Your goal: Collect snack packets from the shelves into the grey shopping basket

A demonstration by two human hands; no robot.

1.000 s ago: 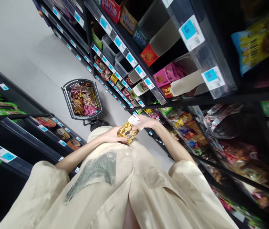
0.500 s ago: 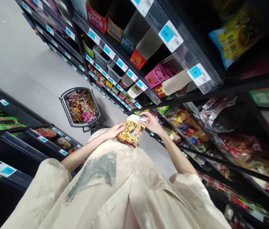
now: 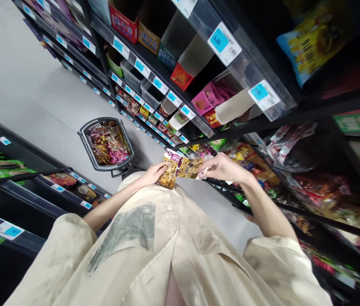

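My left hand point(image 3: 155, 173) is closed on a clear snack packet point(image 3: 167, 175) with yellow-brown contents and a purple-and-white top, held in front of my waist. To its right, my right hand point(image 3: 220, 166) pinches the corner of a second snack packet point(image 3: 189, 167), with similar brown contents, tilted sideways. The second packet's near edge meets or overlaps the first one; I cannot tell if they are joined. Beyond my left hand, a dark shopping basket point(image 3: 132, 148) holds many snack packets in brown, pink and yellow wrappers.
A tall shelf unit point(image 3: 199, 123) with price tags and snack boxes rises ahead and to the right. Low dark shelves point(image 3: 27, 199) with green packets stand on the left. Grey floor point(image 3: 55, 97) runs between them. A yellow-and-blue bag point(image 3: 307, 53) lies on the upper right shelf.
My right hand has moved right, drawing one packet sideways off the other, whose purple-and-white top now shows. My left hand stays nearly in place. The view has shifted slightly.
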